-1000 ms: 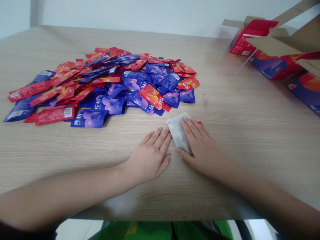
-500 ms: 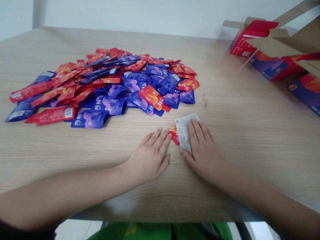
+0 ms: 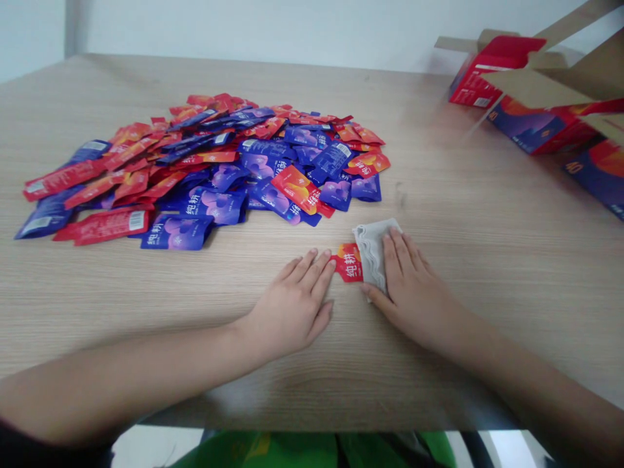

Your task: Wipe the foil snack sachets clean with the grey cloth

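Note:
A small red packet (image 3: pixel 349 262) with white lettering and an orange patch lies flat on the table, its right part hidden under a folded grey cloth (image 3: pixel 372 255) with wavy stitching. My left hand (image 3: pixel 291 302) rests palm down, fingers stretched, the fingertips touching the packet's left edge. Flat on the cloth lies my right hand (image 3: pixel 414 289), its fingers extended over the right half and its thumb at the near edge. Beyond both hands is a large heap of red and blue packets (image 3: pixel 219 169).
Open cardboard boxes stand at the far right: a red box (image 3: pixel 480 84), a red-and-blue box (image 3: pixel 541 127) and another partly cut off box (image 3: pixel 597 175). A pale wall (image 3: pixel 292 32) rises behind the wooden table (image 3: pixel 463 214). The table's near edge is close below my forearms.
My right hand and the grey cloth have slid a little to the right, uncovering more of the red packet. My left hand has stayed at the packet's left edge.

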Tool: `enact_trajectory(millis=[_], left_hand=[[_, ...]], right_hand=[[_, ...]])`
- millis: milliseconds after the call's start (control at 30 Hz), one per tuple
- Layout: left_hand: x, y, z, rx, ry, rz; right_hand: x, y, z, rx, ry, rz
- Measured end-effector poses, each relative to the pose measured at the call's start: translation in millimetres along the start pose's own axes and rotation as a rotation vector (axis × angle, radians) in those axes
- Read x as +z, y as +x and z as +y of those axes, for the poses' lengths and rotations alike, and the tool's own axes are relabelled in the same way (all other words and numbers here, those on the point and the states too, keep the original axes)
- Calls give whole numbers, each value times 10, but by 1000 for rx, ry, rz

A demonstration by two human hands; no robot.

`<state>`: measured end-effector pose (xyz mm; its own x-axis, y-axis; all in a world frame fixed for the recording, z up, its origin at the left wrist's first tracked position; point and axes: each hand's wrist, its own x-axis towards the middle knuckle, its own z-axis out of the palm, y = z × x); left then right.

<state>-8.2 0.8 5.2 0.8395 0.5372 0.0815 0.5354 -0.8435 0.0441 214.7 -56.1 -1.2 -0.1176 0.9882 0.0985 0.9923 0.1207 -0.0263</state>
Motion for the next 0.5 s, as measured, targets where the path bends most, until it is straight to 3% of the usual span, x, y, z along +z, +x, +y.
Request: enact_trajectory(millis=[500], left_hand=[[4, 9, 4, -2, -18, -1]], right_hand=[[-62, 18, -84, -68, 51, -51]])
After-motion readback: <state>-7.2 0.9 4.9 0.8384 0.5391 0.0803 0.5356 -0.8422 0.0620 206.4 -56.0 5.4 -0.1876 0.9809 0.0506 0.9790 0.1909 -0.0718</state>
